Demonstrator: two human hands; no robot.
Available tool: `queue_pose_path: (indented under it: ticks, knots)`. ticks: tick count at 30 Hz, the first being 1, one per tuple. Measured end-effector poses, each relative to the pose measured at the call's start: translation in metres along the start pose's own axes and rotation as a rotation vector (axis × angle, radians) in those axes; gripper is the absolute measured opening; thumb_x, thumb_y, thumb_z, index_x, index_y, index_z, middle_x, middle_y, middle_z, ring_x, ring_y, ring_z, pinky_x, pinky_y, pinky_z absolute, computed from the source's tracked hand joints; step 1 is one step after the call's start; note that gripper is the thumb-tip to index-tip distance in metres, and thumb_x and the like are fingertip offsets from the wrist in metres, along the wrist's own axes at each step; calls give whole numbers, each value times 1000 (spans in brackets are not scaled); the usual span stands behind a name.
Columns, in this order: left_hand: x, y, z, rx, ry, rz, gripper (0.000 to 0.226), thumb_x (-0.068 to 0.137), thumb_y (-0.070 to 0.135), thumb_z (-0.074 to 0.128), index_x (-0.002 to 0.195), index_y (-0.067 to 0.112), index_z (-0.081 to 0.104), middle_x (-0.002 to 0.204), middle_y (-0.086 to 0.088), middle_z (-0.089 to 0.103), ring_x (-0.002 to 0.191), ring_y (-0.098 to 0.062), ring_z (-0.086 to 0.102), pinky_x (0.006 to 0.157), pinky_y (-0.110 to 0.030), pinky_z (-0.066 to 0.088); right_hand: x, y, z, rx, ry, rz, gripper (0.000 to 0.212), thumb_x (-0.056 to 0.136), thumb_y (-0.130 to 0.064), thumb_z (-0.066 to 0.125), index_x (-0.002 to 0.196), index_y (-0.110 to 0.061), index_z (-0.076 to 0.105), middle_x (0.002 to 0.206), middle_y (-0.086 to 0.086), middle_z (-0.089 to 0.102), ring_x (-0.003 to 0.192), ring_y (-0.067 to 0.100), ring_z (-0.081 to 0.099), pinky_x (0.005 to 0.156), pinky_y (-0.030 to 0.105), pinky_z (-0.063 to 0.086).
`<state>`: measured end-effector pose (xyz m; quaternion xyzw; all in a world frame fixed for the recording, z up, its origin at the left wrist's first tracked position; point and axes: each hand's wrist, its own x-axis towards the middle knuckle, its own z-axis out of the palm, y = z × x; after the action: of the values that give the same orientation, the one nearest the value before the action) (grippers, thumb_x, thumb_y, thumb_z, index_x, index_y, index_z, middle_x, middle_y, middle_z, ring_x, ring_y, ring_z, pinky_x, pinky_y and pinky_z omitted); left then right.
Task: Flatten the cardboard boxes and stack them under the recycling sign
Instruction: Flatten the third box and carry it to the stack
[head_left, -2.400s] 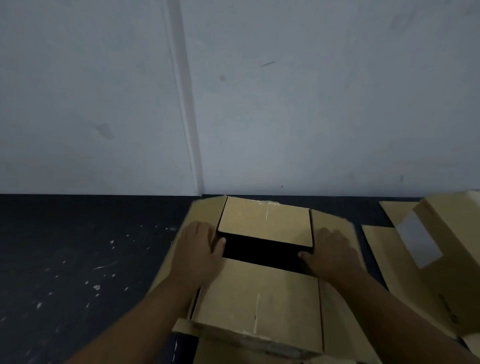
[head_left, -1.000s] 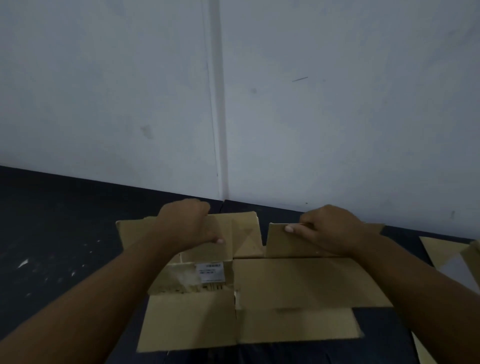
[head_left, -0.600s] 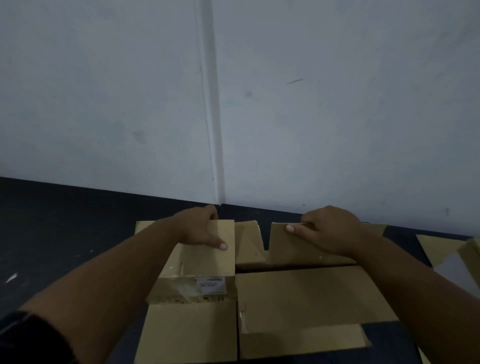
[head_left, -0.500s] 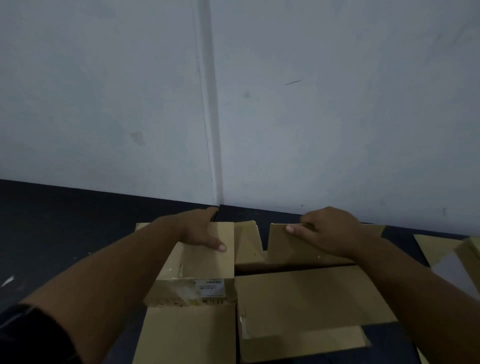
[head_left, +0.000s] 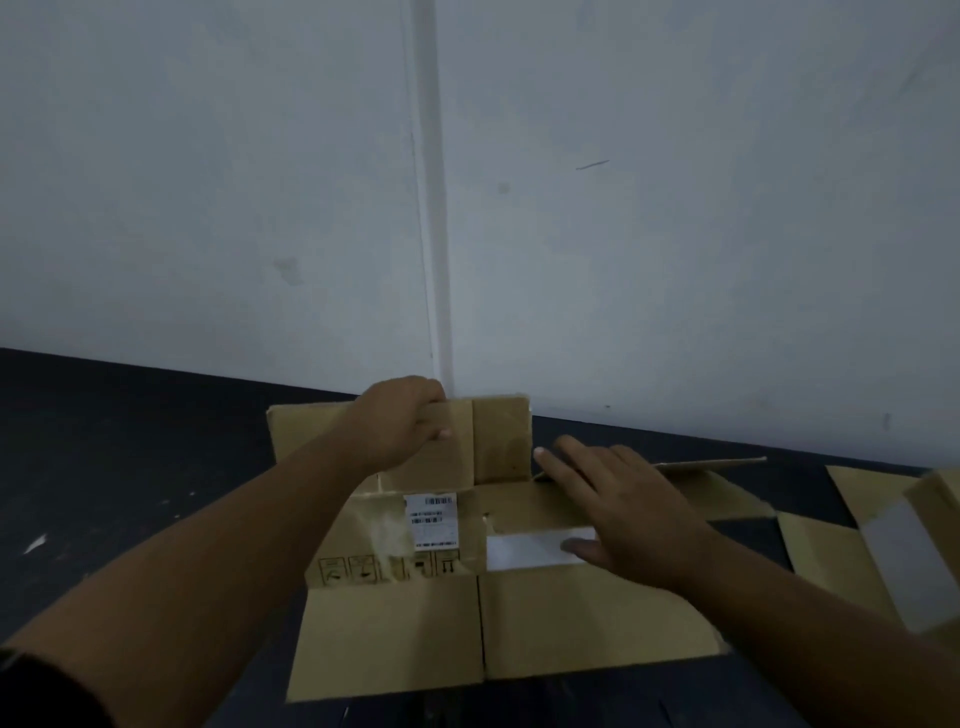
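Now | brown corrugated cardboard box (head_left: 571, 613): on dark floor (head_left: 130, 467) beside grey wall (head_left: 675, 208), mostly collapsed, far flap (head_left: 498, 441) upright | left hand (head_left: 400, 421): curled round that flap | right hand (head_left: 618, 509): flat, fingers straight, pressing panel | to do: finish flattening, stacking; recycling sign unseen

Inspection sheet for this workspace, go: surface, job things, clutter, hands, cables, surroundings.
Surface: dark floor, flecked with pale specks.
Job's things: cardboard box mostly flattened, barcode label facing up; its far flap stands upright. At the right edge lies more cardboard.
Clutter: nothing seen.
Hands: left hand grips the top edge of the upright flap; right hand presses flat on the box, fingers straight.
Cables: nothing seen.
Surroundings: pale wall with a vertical strip; no recycling sign in view.
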<state>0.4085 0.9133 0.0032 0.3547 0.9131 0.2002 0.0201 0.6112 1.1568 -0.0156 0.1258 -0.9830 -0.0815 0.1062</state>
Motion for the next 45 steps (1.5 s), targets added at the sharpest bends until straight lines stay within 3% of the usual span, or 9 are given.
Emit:
queue_pose_path:
  ticks: [4,8,15,18,23,27,33,40,45]
  knots:
    - [-17,4,-4,20,26,119,12,91,36,66,93,25,63,85,10,59,79,-10,56,70,-32,45,27,4,-12,122,124,125,97,71,-46,84,150,-16,35,151,13,44,97,25,69,69,32,56]
    - [-30,12,-6,24,29,205,8,94,32,63,92,24,65,85,12,57,80,-9,55,72,-29,45,64,2,-26,183,1,84,88,88,-47,70,157,-25,21,158,4,34,114,22,62,79,33,55]
    - [-42,17,-1,147,262,284,13,90,39,63,89,26,67,81,13,59,77,-7,52,80,-33,40,95,-12,-39,257,-202,-18,31,97,-40,56,124,-26,58,106,2,69,94,22,64,76,34,49]
    - [-43,27,-5,180,495,200,48,84,48,67,124,22,63,105,3,66,104,-22,57,102,-46,36,96,-5,-54,341,-137,20,17,94,-42,59,107,-31,59,97,-3,66,90,20,61,69,32,43]
    - [-22,73,-32,49,681,-170,108,81,60,66,158,15,3,164,-18,6,151,-36,1,121,-52,-1,101,14,-99,595,32,164,14,89,-41,68,88,-32,57,81,-14,57,75,5,55,65,27,38]
    - [2,105,-54,-178,711,-187,101,85,66,57,157,12,11,165,-19,-2,151,-35,-9,121,-52,0,94,27,-130,753,199,321,18,87,-41,72,91,-25,68,82,-14,65,72,-2,60,58,16,39]
    - [25,133,-43,41,551,40,71,97,55,36,154,15,25,165,-18,6,152,-33,-6,121,-51,3,62,30,-107,1445,358,628,20,87,-30,76,104,-18,76,92,-4,79,83,10,75,66,24,57]
    - [9,125,90,100,114,57,74,98,59,17,159,17,11,166,-13,-3,152,-34,-10,122,-50,-1,-1,17,7,1727,235,1035,18,91,-26,72,107,-17,76,98,4,79,89,22,76,73,35,62]
    - [-38,105,209,-10,-311,19,88,90,73,3,159,19,-4,165,-4,-16,150,-30,-19,122,-49,1,-63,8,91,1595,158,1375,9,91,-19,72,95,-12,77,96,9,77,87,26,73,76,40,60]
